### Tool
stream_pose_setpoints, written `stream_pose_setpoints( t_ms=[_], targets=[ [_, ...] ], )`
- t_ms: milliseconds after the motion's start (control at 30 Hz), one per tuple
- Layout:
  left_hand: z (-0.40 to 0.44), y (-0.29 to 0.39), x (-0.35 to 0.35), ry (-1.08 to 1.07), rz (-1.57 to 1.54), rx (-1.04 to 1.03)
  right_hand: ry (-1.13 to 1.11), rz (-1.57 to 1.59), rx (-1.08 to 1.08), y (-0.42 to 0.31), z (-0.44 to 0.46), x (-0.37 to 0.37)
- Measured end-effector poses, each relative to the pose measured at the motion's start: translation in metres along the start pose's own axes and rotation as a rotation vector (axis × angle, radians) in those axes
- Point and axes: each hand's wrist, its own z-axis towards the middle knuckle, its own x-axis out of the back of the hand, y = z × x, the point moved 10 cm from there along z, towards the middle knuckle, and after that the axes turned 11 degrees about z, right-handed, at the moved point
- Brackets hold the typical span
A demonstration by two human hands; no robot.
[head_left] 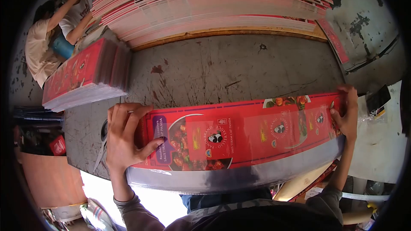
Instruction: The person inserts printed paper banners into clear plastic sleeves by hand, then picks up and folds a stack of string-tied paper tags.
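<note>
A long stack of red printed sheets in clear plastic sleeves (pixel 252 141) lies along the table's near edge, with panda logos and food pictures on top. At its left end is my left hand (pixel 124 132), thumb on the top sheet and fingers bent over the far corner. My right hand (pixel 347 113) grips the opposite end, its thumb on the top and its fingers around the far right corner. Clear plastic (pixel 239 177) extends past the print on the side nearest me. Partly behind my left hand are scissors (pixel 101 153).
A tall pile of red-edged printed boards (pixel 214 4) stands at the table's back. Another sleeved red stack (pixel 81 72) sits at the left. Bare scratched tabletop (pixel 231 68) lies between them. Two people (pixel 60 25) are at the upper left. A dark phone-like object (pixel 378 98) lies at the right.
</note>
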Motion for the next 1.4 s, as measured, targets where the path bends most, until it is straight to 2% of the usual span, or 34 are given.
stream_pose_setpoints(
  t_ms=[333, 867, 1033, 1233, 1400],
  targets=[
    [-0.002, 0.002, -0.003, 0.026, 0.016, -0.048, 0.104, -0.017, -0.027, 0.009, -0.007, 0.008],
    [-0.003, 0.009, 0.009, 0.113, 0.103, -0.060, 0.038, -0.056, 0.043, 0.007, -0.008, 0.005],
    [-0.005, 0.006, 0.011, 0.135, 0.113, -0.021, 0.056, 0.175, -0.018, 0.006, -0.007, 0.004],
    [-0.003, 0.009, 0.010, 0.107, -0.013, -0.049, 0.067, 0.301, -0.105, 0.022, -0.012, 0.002],
    [-0.004, 0.011, 0.006, 0.076, -0.059, -0.083, 0.028, 0.207, 0.036, -0.005, -0.003, 0.003]
  ],
)
